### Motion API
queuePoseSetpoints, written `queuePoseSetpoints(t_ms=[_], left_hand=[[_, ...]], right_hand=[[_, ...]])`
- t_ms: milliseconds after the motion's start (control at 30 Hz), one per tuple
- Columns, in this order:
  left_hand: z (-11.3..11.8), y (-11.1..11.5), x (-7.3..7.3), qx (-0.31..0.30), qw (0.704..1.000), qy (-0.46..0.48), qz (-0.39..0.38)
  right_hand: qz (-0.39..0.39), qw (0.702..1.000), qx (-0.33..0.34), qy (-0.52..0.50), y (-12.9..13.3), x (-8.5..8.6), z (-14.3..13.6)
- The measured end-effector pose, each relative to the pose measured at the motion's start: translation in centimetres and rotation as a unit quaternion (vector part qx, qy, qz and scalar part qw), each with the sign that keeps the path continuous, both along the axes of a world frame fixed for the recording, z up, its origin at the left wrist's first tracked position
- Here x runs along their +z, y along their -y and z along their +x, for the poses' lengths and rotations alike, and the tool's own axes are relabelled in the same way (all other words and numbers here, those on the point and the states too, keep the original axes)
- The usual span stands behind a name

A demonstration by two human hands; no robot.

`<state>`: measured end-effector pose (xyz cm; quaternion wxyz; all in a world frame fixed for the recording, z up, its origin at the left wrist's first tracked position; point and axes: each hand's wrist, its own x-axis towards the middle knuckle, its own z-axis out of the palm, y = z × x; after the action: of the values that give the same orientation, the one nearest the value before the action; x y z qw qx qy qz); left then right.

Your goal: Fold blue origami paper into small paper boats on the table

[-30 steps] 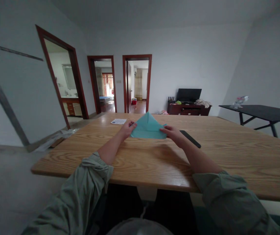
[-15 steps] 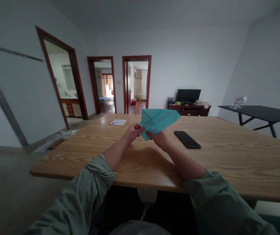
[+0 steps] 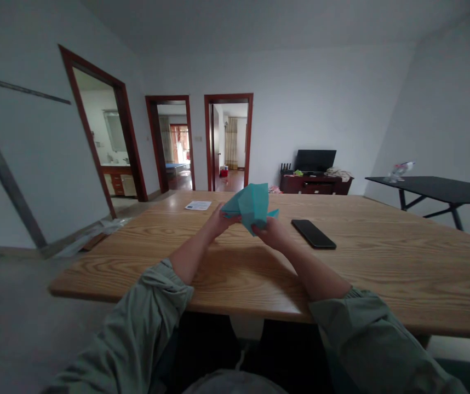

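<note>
A sheet of turquoise paper, folded and creased into several facets, is held up above the wooden table between my two hands. At its left side my left hand is closed on the paper, with some fingers hidden behind and under it. My right hand pinches the lower right part, the thumb on the near face. A small pointed flap sticks out to the right above that hand. The paper's far side cannot be seen.
A black smartphone lies on the table right of my right hand. Farther back on the left is a small white printed card. A black table stands at the right, and a television sits on a cabinet by the wall.
The paper has turned: its long point to the right is gone from view, and a wide facet now faces me. My left hand has shifted slightly left and up along it.
</note>
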<state>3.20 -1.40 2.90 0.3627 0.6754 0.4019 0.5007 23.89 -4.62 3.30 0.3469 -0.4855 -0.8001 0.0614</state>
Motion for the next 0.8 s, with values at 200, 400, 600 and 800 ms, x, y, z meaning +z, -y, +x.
queuePoseSetpoints(t_ms=[200, 400, 600, 800], left_hand=[[-2.3, -0.4, 0.5, 0.047, 0.995, 0.007, 0.083], [-1.8, 0.6, 0.4, 0.046, 0.978, -0.103, 0.173], [-2.2, 0.3, 0.7, 0.047, 0.968, -0.151, 0.196], [-3.1, -0.1, 0.8, 0.073, 0.957, -0.198, 0.198]], right_hand=[[0.034, 0.992, -0.084, 0.09, -0.6, 0.0, 3.3], [0.044, 0.986, -0.079, 0.141, -0.8, -0.3, 4.9], [0.037, 0.987, -0.079, 0.134, -1.2, -0.3, 5.1], [0.055, 0.986, -0.088, 0.13, -1.7, -0.5, 6.1]])
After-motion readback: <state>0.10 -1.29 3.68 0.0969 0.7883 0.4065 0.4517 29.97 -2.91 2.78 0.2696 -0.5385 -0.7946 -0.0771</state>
